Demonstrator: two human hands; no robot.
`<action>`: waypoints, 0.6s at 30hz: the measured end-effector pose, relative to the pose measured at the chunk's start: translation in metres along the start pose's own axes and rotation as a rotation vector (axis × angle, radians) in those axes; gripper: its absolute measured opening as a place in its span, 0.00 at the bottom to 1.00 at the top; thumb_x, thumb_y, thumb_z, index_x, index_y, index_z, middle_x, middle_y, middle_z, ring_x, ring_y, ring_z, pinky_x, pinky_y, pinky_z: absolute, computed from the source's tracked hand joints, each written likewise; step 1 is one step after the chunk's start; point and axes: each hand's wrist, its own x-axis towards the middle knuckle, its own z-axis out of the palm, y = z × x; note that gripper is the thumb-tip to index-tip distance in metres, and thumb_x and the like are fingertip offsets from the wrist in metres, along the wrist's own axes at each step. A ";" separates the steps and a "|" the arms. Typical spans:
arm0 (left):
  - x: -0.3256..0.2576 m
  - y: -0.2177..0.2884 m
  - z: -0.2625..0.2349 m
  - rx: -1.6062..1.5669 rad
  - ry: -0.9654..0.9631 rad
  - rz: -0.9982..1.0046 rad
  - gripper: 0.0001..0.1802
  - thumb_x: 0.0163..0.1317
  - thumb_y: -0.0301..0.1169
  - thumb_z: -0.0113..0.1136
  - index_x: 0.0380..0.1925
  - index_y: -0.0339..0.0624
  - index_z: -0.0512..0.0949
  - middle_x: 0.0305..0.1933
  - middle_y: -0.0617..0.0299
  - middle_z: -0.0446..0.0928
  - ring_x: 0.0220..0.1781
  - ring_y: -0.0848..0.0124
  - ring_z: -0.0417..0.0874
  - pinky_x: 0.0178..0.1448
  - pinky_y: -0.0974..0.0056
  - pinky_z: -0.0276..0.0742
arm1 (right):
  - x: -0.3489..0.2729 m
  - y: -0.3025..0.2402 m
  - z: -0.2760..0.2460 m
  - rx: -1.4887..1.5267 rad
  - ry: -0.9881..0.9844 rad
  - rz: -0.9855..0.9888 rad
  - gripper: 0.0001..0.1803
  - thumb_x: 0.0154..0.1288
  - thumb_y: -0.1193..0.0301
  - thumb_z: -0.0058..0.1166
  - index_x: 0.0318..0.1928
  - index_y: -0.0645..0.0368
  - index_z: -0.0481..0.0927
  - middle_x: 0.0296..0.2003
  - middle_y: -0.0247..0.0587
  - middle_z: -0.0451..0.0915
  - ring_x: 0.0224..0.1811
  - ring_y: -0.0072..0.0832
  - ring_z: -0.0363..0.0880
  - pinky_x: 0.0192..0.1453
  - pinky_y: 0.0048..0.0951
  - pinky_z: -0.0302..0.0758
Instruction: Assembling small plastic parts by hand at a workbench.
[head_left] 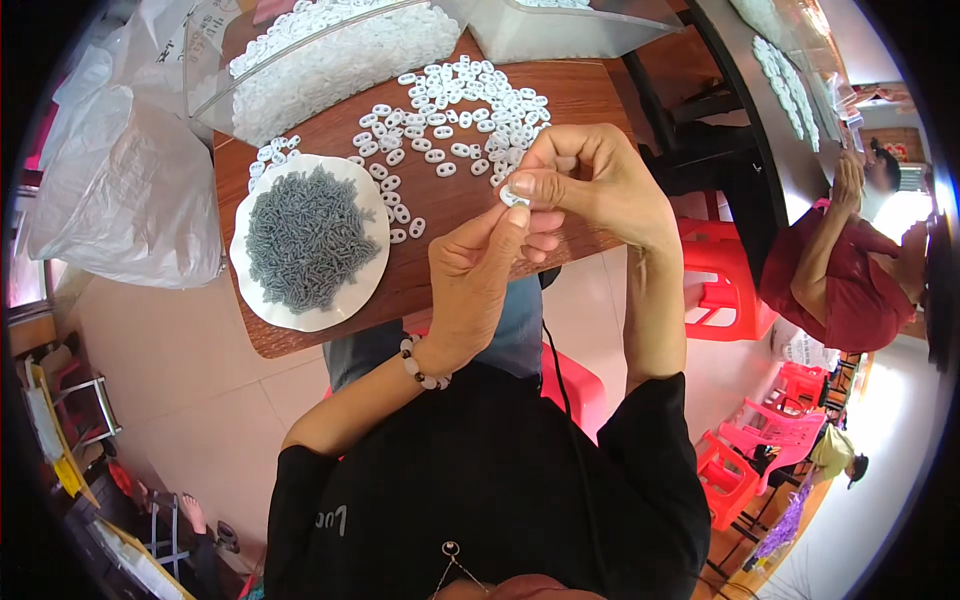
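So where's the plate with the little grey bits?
In the head view, the white plate sits left on the brown table, beside scattered white rings.

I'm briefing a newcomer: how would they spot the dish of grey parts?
Start at the brown wooden table. On its left end, near the front edge, sits a white round dish heaped with small grey pins. Everything else scattered nearby is white oval pieces.

We noted smooth white plastic links (470, 110) scattered on glossy brown wood table (330, 335); beside them, matt grey pieces (305, 238).
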 end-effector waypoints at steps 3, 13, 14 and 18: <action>0.000 -0.001 0.000 -0.009 -0.010 0.018 0.16 0.69 0.32 0.51 0.51 0.33 0.76 0.41 0.52 0.82 0.37 0.74 0.82 0.43 0.72 0.77 | 0.003 -0.004 0.000 -0.083 0.010 -0.002 0.08 0.60 0.72 0.62 0.29 0.64 0.79 0.24 0.31 0.79 0.26 0.10 0.72 0.30 0.15 0.68; 0.001 -0.002 0.003 -0.022 0.020 0.006 0.15 0.69 0.32 0.51 0.47 0.30 0.77 0.41 0.51 0.82 0.37 0.73 0.81 0.41 0.72 0.75 | 0.007 -0.003 0.004 -0.160 0.077 -0.034 0.14 0.60 0.66 0.63 0.23 0.64 0.79 0.16 0.28 0.76 0.18 0.09 0.68 0.21 0.15 0.61; 0.001 -0.003 0.002 -0.024 0.017 0.014 0.15 0.69 0.32 0.52 0.48 0.31 0.77 0.41 0.51 0.82 0.36 0.74 0.82 0.40 0.72 0.76 | 0.007 -0.005 0.006 -0.166 0.071 -0.038 0.14 0.60 0.66 0.63 0.23 0.64 0.79 0.16 0.28 0.76 0.18 0.09 0.68 0.21 0.15 0.61; -0.001 -0.005 0.000 -0.029 0.032 0.021 0.15 0.68 0.32 0.53 0.47 0.31 0.77 0.41 0.52 0.82 0.36 0.74 0.82 0.40 0.73 0.76 | 0.002 -0.002 0.008 -0.082 0.042 -0.002 0.11 0.63 0.69 0.60 0.28 0.65 0.80 0.19 0.30 0.78 0.21 0.10 0.70 0.24 0.15 0.65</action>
